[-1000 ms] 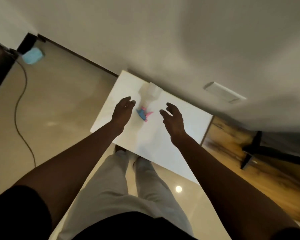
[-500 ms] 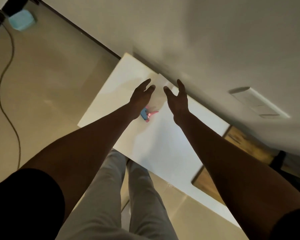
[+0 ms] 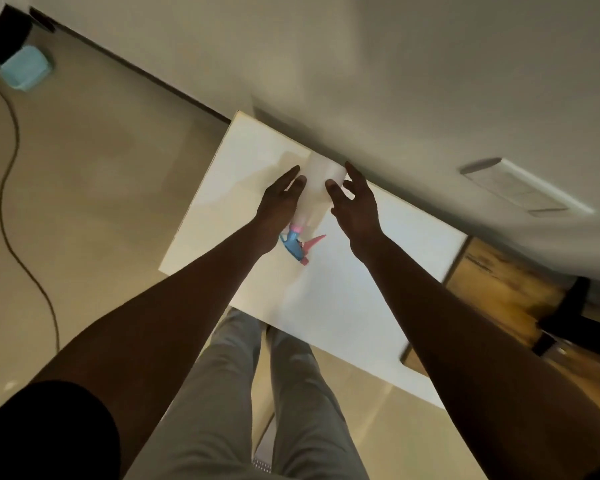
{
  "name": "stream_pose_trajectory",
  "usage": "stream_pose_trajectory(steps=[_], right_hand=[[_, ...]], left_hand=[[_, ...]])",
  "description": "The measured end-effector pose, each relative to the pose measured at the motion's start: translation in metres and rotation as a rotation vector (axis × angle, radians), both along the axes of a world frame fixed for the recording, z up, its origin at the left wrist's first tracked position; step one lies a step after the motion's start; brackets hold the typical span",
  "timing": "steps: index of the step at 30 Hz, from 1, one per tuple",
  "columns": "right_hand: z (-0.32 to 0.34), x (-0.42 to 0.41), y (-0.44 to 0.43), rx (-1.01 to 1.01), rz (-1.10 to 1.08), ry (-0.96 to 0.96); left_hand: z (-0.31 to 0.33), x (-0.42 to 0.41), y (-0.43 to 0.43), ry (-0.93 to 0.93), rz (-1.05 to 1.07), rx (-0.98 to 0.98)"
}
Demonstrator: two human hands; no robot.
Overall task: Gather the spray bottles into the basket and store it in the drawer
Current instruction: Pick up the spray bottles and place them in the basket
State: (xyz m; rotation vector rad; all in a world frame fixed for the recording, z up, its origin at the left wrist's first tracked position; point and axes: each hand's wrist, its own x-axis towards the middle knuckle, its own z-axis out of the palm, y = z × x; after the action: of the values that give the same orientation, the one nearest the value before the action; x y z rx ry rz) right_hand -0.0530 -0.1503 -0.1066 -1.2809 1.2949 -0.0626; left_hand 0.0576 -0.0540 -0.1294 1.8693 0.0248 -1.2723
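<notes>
A white spray bottle (image 3: 321, 188) with a blue and pink trigger head (image 3: 297, 245) lies on the white cabinet top (image 3: 343, 299), its base against the wall and its head pointing toward me. My left hand (image 3: 279, 204) is at the bottle's left side and my right hand (image 3: 354, 206) at its right side. Both have their fingers spread, at or very near the bottle's body. The bottle still rests on the top. A light blue container (image 3: 25, 67), possibly the basket, sits on the floor at the far left.
A dark cable (image 3: 6, 188) snakes across the beige floor on the left. A wall socket plate (image 3: 523, 188) is right of the hands. A wooden surface with black legs (image 3: 551, 306) adjoins the cabinet on the right. My legs stand at the cabinet's front edge.
Both hands have reached forward from above the trigger head to either side of the bottle's body. The view has tilted closer to the cabinet.
</notes>
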Motion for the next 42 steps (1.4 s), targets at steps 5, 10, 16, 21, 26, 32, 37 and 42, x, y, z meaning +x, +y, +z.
stream_pose_trajectory(steps=[5,10,16,21,26,32,37,42], right_hand=[[0.041,-0.023,0.023,-0.027,0.004,0.018],[0.077,-0.054,0.061,0.024,-0.135,-0.009],[0.11,-0.103,0.116,0.188,-0.526,-0.168],[0.137,-0.139,0.167,0.257,-0.817,-0.317],[0.164,-0.183,0.224,0.257,-0.983,-0.372],[0.174,-0.241,0.318,0.214,-1.215,-0.375],[0.184,-0.289,0.421,0.192,-1.348,-0.356],[0.195,-0.323,0.52,0.208,-1.513,-0.35]], left_hand=[[0.045,-0.003,0.028,0.108,-0.052,0.017],[0.088,-0.013,0.055,0.226,-0.196,-0.003],[0.122,-0.038,0.073,0.365,-0.319,0.039],[0.156,-0.072,0.085,0.452,-0.414,0.15],[0.178,-0.117,0.11,0.546,-0.509,0.286],[0.191,-0.186,0.168,0.476,-0.788,0.298],[0.207,-0.248,0.245,0.368,-1.057,0.244],[0.221,-0.307,0.321,0.351,-1.195,0.196]])
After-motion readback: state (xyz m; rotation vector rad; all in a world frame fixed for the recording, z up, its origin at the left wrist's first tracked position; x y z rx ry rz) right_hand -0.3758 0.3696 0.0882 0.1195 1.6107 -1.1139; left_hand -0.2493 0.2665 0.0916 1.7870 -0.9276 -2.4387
